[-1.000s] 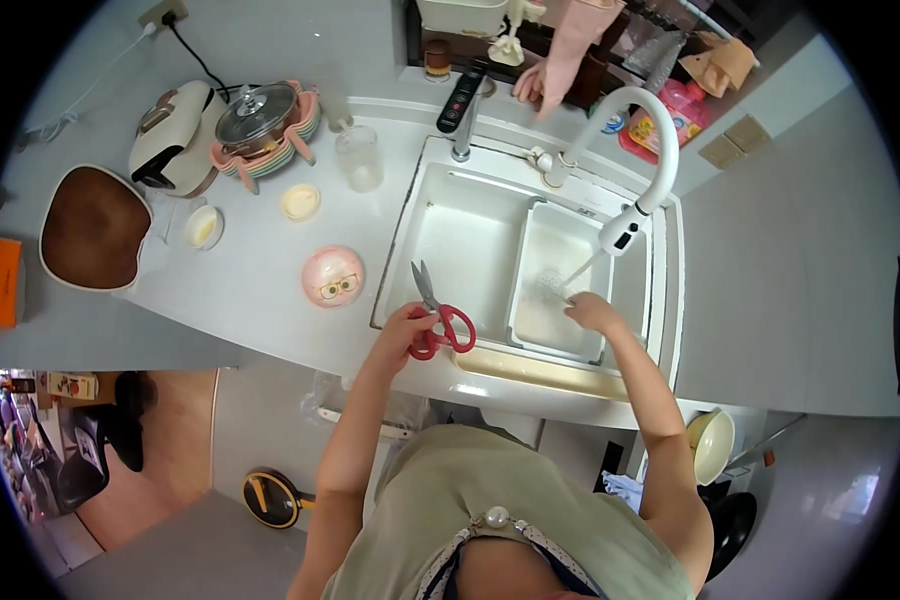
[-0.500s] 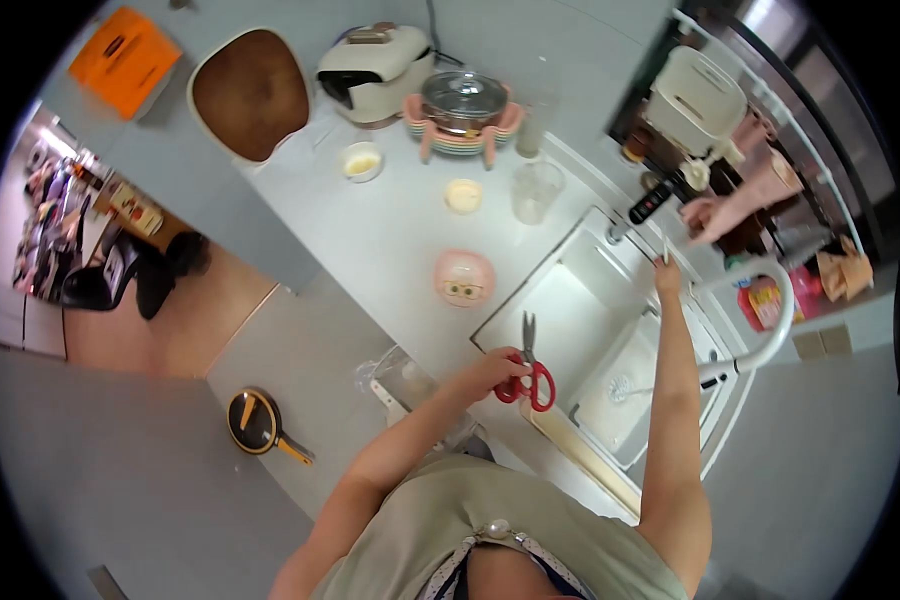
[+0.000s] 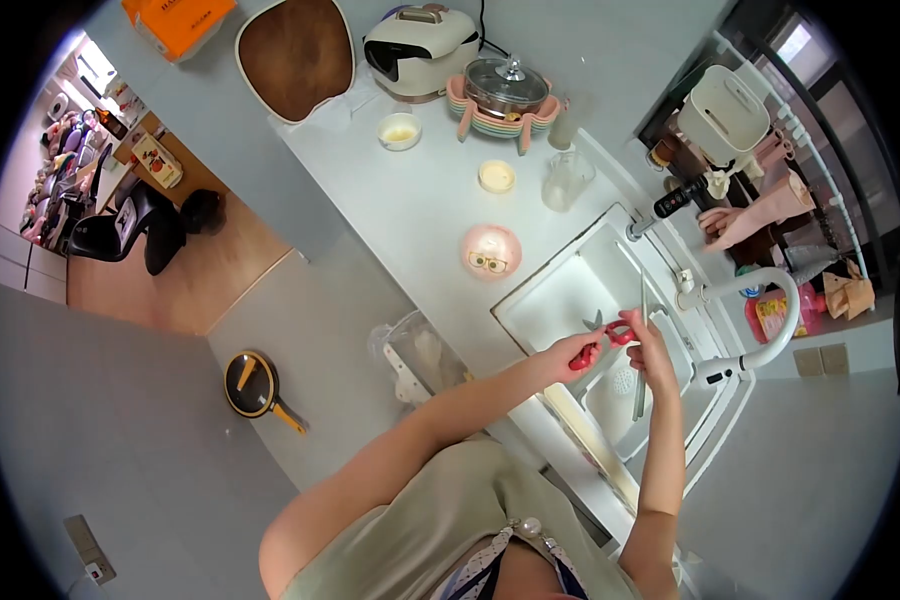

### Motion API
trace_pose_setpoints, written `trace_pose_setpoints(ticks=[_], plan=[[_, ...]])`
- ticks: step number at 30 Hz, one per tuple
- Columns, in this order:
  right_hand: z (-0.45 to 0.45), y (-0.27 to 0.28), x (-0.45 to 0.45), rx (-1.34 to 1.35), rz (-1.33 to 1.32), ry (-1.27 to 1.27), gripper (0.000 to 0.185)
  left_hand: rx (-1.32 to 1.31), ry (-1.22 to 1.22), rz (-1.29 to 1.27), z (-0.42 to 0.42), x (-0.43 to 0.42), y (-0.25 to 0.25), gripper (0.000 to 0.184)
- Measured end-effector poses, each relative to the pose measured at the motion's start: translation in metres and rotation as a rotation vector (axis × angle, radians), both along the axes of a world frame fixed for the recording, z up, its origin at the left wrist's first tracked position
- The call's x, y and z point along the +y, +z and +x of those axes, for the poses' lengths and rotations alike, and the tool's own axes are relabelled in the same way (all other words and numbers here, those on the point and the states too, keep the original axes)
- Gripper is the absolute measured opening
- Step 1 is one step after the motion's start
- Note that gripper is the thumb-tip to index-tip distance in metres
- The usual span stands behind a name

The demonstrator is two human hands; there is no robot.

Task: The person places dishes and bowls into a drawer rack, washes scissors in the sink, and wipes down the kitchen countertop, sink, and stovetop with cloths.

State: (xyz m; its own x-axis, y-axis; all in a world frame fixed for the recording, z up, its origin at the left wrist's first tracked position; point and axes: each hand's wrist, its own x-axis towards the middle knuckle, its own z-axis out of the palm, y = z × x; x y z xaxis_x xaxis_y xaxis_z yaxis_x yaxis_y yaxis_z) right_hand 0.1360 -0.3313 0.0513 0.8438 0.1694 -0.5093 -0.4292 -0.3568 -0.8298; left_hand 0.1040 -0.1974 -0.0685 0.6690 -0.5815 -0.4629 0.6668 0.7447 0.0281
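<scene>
Scissors [image 3: 611,328] sit in our L hand [image 3: 562,356], gripped by the red handle [image 3: 581,360]; our R hand [image 3: 652,356] grips a stick [image 3: 639,402] & touches them, prob. for less wobble.

Left hand [image 3: 573,358] grips red-handled scissors [image 3: 595,322] above sink [image 3: 560,296]. Right hand [image 3: 652,360] at their other loop, also holding a slender rod [image 3: 643,288] (material unclear). White faucet [image 3: 792,318] to the right; pink dish [image 3: 490,240] on counter [image 3: 410,210], left of sink.

Spread red-handled scissors [image 3: 621,333] and a long thin rod [image 3: 639,402] are above the sink [image 3: 570,286].
</scene>
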Motion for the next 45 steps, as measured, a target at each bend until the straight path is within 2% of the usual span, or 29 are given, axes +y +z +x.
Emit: trace_pose_setpoints(ticks=[3, 6, 9, 10, 11, 13, 15, 16, 18, 19, 20, 21, 22, 23, 24, 26, 27, 28, 29, 31, 33, 35, 36, 37, 38, 40, 42, 43, 45], plan=[[-0.015, 0.006, 0.005, -0.076, -0.085, -0.011, 0.034, -0.05, -0.052, 0.049, -0.01, -0.01, -0.008, 0.021], [-0.016, -0.019, -0.014, -0.208, -0.148, 0.033, 0.025, -0.196, -0.155, 0.206, -0.009, -0.002, -0.025, 0.026], [-0.014, -0.025, -0.023, -0.256, -0.245, 0.056, 0.021, -0.319, -0.284, 0.541, -0.015, 0.013, 0.001, 0.031], [-0.013, -0.026, -0.022, -0.234, -0.259, 0.057, 0.02, -0.511, -0.457, 0.696, -0.003, 0.018, -0.015, 0.032], [-0.015, -0.023, -0.024, -0.194, -0.228, 0.012, 0.021, -0.574, -0.393, 0.819, -0.001, 0.013, -0.029, 0.027], [-0.016, -0.006, -0.026, -0.256, -0.231, -0.074, 0.021, -0.77, -0.317, 0.989, -0.002, 0.018, -0.009, 0.024], [-0.013, -0.014, -0.036, -0.429, -0.338, -0.025, 0.02, -0.905, -0.269, 1.071, -0.005, 0.027, -0.01, 0.025], [-0.019, 0.002, -0.031, -0.383, -0.352, -0.03, 0.022, -0.924, -0.342, 1.201, -0.011, 0.035, 0.003, 0.032], [-0.019, 0.024, -0.032, -0.383, -0.273, -0.133, 0.023, -1.088, -0.115, 1.494, -0.016, 0.042, -0.037, 0.041], [-0.023, 0.037, -0.03, -0.375, -0.23, -0.199, 0.022, -1.071, -0.084, 1.491, -0.031, 0.058, -0.02, 0.045], [-0.02, 0.027, -0.034, -0.466, -0.224, -0.098, 0.02, -1.043, -0.064, 1.416, -0.044, 0.073, -0.007, 0.036], [-0.017, 0.015, -0.038, -0.55, -0.217, -0.013, 0.02, -1.126, -0.028, 1.367, -0.056, 0.089, -0.009, 0.025], [-0.017, 0.017, -0.039, -0.528, -0.355, 0.052, 0.021, -1.206, -0.065, 1.385, -0.074, 0.106, 0.004, 0.019], [-0.012, 0.02, -0.044, -0.54, -0.425, 0.029, 0.022, -1.328, -0.154, 1.447, -0.09, 0.122, 0.001, 0.017], [-0.019, 0.032, -0.04, -0.586, -0.407, -0.151, 0.021, -1.477, -0.241, 1.485, -0.105, 0.134, -0.002, 0.015], [-0.037, 0.031, -0.036, -0.682, -0.455, -0.276, 0.021, -1.603, -0.466, 1.402, -0.133, 0.153, -0.016, 0.016], [-0.038, 0.013, -0.039, -0.684, -0.5, -0.31, 0.023, -1.674, -0.559, 1.399, -0.145, 0.157, -0.017, 0.018], [-0.059, 0.025, -0.022, -0.726, -0.603, -0.382, 0.025, -1.746, -0.649, 1.394, -0.158, 0.164, -0.018, 0.021], [-0.071, 0.026, -0.014, -0.68, -0.454, -0.47, 0.026, -1.82, -0.694, 1.376, -0.169, 0.171, -0.034, 0.027], [-0.095, 0.034, 0.001, -0.678, -0.38, -0.607, 0.025, -1.94, -0.71, 1.352, -0.178, 0.168, -0.078, 0.039], [-0.141, 0.062, 0.027, -0.673, -0.416, -0.669, 0.026, -2.262, -1.084, 1.409, -0.171, 0.156, -0.052, 0.055], [-0.185, 0.076, 0.044, -0.617, -0.298, -0.698, 0.024, -2.196, -0.836, 1.5, -0.156, 0.149, -0.118, 0.061], [-0.204, 0.079, 0.05, -0.568, -0.339, -0.72, 0.023, -2.215, -0.818, 1.497, -0.151, 0.146, -0.131, 0.062], [-0.222, 0.074, 0.055, -0.608, -0.179, -0.737, 0.022, -2.224, -0.799, 1.502, -0.149, 0.144, -0.14, 0.062], [-0.242, 0.075, 0.063, -0.619, -0.137, -0.736, 0.022, -2.275, -0.793, 1.551, -0.149, 0.143, -0.146, 0.064], [-0.284, 0.08, 0.078, -0.522, -0.179, -0.719, 0.025, -2.38, -0.751, 1.664, -0.148, 0.141, -0.158, 0.067], [-0.316, 0.061, 0.088, -0.487, -0.133, -0.686, 0.027, -2.35, -0.639, 1.76, -0.141, 0.135, -0.175, 0.063], [-0.332, 0.058, 0.094, -0.429, -0.213, -0.654, 0.024, -2.319, -0.579, 1.811, -0.14, 0.124, -0.18, 0.063], [-0.351, 0.022, 0.097, -0.417, -0.256, -0.613, 0.029, -2.029, -0.964, 1.919, -0.136, 0.103, -0.145, 0.062]])
